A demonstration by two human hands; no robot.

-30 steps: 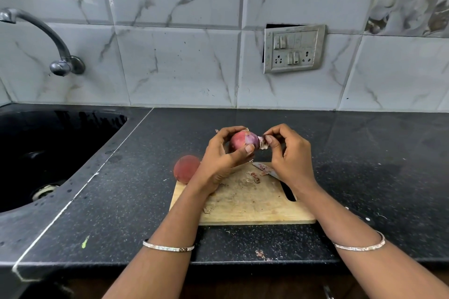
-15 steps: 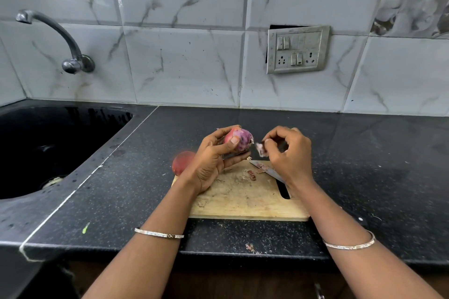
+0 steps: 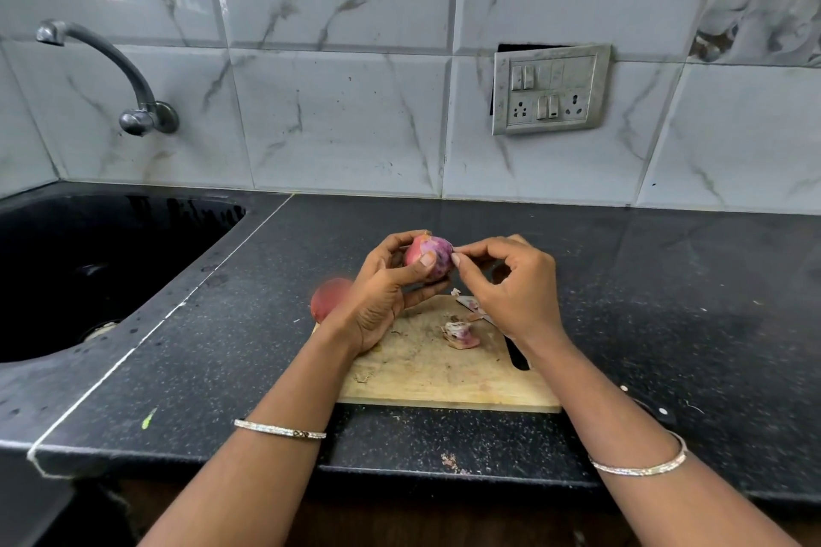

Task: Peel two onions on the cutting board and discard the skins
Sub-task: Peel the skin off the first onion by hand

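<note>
My left hand (image 3: 382,298) grips a partly peeled red onion (image 3: 433,255) above the wooden cutting board (image 3: 435,373). My right hand (image 3: 511,284) pinches the skin at the onion's right side with thumb and forefinger. A second onion (image 3: 326,300), still in its skin, lies at the board's back left corner, partly hidden by my left hand. A torn piece of skin (image 3: 460,333) lies on the board. A knife (image 3: 515,355) lies on the board under my right wrist, mostly hidden.
A black sink (image 3: 89,262) is set into the dark counter (image 3: 666,302) at the left, with a tap (image 3: 111,71) on the tiled wall above. A socket panel (image 3: 551,89) is on the wall. Small skin scraps lie near the counter's front edge (image 3: 448,460).
A torn piece of skin has dropped onto the board. My right hand, which had moved away with it, is back pinching at the onion. The view has shifted slightly.
</note>
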